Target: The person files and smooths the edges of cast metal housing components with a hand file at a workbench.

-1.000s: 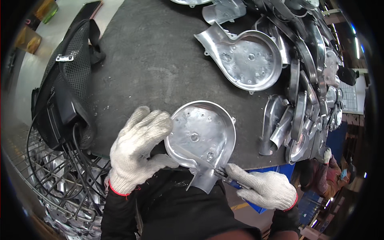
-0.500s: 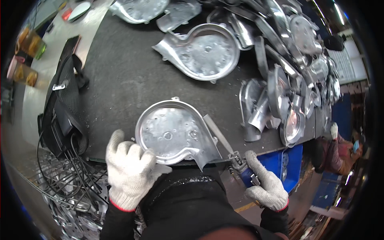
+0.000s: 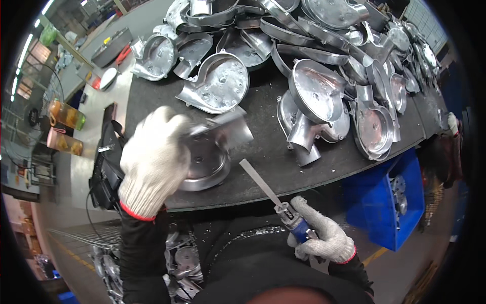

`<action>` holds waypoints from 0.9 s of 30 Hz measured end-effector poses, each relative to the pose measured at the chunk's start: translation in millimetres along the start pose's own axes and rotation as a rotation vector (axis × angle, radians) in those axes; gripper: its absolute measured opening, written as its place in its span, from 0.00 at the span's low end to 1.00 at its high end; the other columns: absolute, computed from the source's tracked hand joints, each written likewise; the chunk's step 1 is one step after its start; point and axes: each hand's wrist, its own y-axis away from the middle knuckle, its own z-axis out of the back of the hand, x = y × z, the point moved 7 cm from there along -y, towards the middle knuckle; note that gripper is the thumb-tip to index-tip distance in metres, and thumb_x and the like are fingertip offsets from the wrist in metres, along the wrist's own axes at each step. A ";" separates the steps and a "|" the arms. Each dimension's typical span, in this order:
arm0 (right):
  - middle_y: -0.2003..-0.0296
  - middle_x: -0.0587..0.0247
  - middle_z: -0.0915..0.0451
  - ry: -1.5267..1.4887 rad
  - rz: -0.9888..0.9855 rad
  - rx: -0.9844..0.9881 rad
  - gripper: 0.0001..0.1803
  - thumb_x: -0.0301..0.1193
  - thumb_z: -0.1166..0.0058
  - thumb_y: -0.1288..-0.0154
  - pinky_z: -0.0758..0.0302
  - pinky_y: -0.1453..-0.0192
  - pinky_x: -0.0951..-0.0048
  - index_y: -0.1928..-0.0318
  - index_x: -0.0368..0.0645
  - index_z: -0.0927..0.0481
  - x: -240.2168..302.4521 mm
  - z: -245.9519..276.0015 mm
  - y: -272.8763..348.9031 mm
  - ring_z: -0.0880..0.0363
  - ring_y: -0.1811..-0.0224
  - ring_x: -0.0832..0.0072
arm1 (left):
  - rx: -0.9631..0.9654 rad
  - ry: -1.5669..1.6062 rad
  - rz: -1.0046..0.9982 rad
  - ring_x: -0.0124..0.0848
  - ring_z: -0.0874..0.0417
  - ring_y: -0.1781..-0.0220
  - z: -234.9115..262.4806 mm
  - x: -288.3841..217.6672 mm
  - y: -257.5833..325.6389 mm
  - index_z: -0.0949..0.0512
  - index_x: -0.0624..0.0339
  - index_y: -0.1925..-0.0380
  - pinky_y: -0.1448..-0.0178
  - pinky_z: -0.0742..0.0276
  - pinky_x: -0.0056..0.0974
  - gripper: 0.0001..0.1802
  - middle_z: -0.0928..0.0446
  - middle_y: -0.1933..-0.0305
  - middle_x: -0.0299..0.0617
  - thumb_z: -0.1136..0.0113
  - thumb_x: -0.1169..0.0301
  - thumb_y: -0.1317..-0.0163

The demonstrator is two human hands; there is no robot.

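Observation:
At the near left of the dark bench top, a silvery cast-metal housing (image 3: 205, 169) stands with its spout turned toward the far right. It is smeared by motion. My left hand (image 3: 154, 159), in a white knit glove with a red cuff, grips the housing's left side. Its fingertips are partly hidden behind the part. In front of the bench edge, my gloved right hand (image 3: 324, 238) is closed around the blue and grey body of a power file (image 3: 296, 223). The long flat blade points up and left over the bench, apart from the housing.
A large heap of similar housings (image 3: 309, 35) covers the far and right side. One housing (image 3: 220, 83) lies just beyond my left hand. A blue bin (image 3: 377, 202) with metal parts stands at right. A black bag (image 3: 107, 162) sits left; a wire basket (image 3: 185, 258) of parts is below.
My left hand has taken hold of the near housing and turned it, so its spout now points far right. The file has shifted slightly left. The whole view has swung.

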 end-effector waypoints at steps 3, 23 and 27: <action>0.45 0.54 0.19 0.260 -0.162 0.136 0.52 0.32 0.34 0.32 0.21 0.47 0.74 0.15 0.51 0.51 -11.3 -5.2 -23.2 0.19 0.55 0.74 | 0.150 0.302 0.602 0.25 0.21 0.62 -17.6 40.3 49.1 0.27 0.57 0.55 0.55 0.23 0.36 0.16 0.27 0.61 0.35 0.45 0.84 0.44; 0.65 0.62 0.19 0.424 -0.201 0.253 0.46 0.40 0.40 0.25 0.20 0.71 0.74 0.15 0.61 0.51 14.7 -62.4 -64.6 0.19 0.75 0.77 | -0.104 0.369 0.899 0.33 0.11 0.59 -21.0 19.0 142.1 0.18 0.64 0.56 0.52 0.17 0.38 0.10 0.12 0.60 0.46 0.33 0.73 0.35; 0.76 0.61 0.28 1.838 0.622 -0.296 0.38 0.39 0.43 0.28 0.27 0.86 0.60 0.19 0.62 0.37 40.7 -103.5 -36.1 0.23 0.85 0.67 | -0.176 0.557 0.925 0.34 0.10 0.54 -29.7 25.0 149.3 0.19 0.64 0.41 0.48 0.17 0.38 0.22 0.11 0.52 0.46 0.31 0.72 0.36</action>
